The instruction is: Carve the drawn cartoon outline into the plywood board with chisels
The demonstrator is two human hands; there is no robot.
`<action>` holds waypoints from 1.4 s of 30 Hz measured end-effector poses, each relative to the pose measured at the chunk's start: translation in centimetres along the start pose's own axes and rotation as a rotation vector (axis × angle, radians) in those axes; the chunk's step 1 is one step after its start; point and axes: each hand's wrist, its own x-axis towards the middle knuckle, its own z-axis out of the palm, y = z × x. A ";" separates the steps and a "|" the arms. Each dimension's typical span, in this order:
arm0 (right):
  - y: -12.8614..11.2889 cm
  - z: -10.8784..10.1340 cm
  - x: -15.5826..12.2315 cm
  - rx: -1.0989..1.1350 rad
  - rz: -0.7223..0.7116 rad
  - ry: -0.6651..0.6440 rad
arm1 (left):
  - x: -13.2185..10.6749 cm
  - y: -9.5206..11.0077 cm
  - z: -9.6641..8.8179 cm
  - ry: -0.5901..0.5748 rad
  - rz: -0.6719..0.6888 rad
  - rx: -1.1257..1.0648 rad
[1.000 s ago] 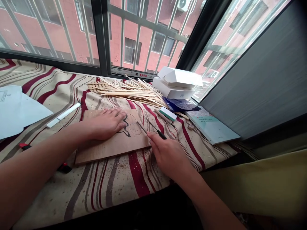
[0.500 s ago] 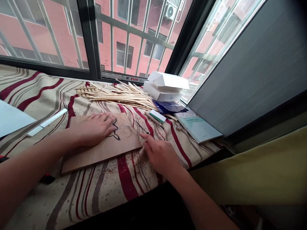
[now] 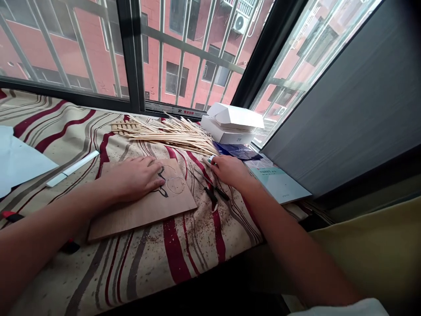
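Note:
My left hand [image 3: 140, 175] lies flat on a wooden board [image 3: 128, 219], its fingers stretched out. Beside its thumb the board bears a black-outlined drawing [image 3: 162, 189] and a circle [image 3: 176, 185] scored into the wood. Farther right, my right hand [image 3: 230, 170] has its fingertips closed around a small white-and-green eraser [image 3: 211, 159], most of it hidden by the fingers. Below that hand, on the cloth, rest two slender tools with dark handles, a nearer one [image 3: 210, 197] and one beside it [image 3: 222, 193].
Thin wooden sticks [image 3: 177, 134] are heaped by the window, next to a white box [image 3: 230, 127]. A book [image 3: 279, 182] and dark blue packaging [image 3: 240, 151] lie at right. White paper [image 3: 24, 164] and a white strip [image 3: 72, 169] lie left. Wood crumbs dot the striped cloth [image 3: 148, 259].
My right hand has let go of a thin dark-handled tool at the board's right edge and moved up and away to the eraser. My left hand stays on the board.

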 end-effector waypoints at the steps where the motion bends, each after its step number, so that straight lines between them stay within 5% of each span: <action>1: -0.1 0.3 0.8 -0.004 0.003 0.001 | 0.0 0.0 0.0 0.004 -0.002 -0.007; 8: -0.7 -0.3 3.8 0.201 -0.026 -0.002 | -0.2 0.4 -0.6 -0.030 -0.018 -0.008; 10: -1.5 -1.6 4.5 0.648 -0.039 0.008 | -0.2 0.6 -0.8 -0.027 -0.022 0.000; 13: -3.7 -2.7 5.9 1.546 -0.127 -0.166 | -0.4 0.9 -1.0 -0.017 -0.023 0.002; 17: -7.0 -2.2 7.8 1.981 -0.228 -0.285 | -0.6 1.2 -1.1 0.000 -0.012 0.028; 22: -9.6 -0.6 9.0 2.012 -0.122 -0.156 | -0.7 1.6 -1.0 -0.004 -0.011 0.069; 31: -11.0 1.2 9.8 1.992 -0.157 0.234 | -0.7 2.1 -1.2 0.070 0.084 0.145; 42: -11.1 1.0 9.8 1.931 -0.290 0.118 | -2.7 3.7 -2.4 0.035 0.258 0.085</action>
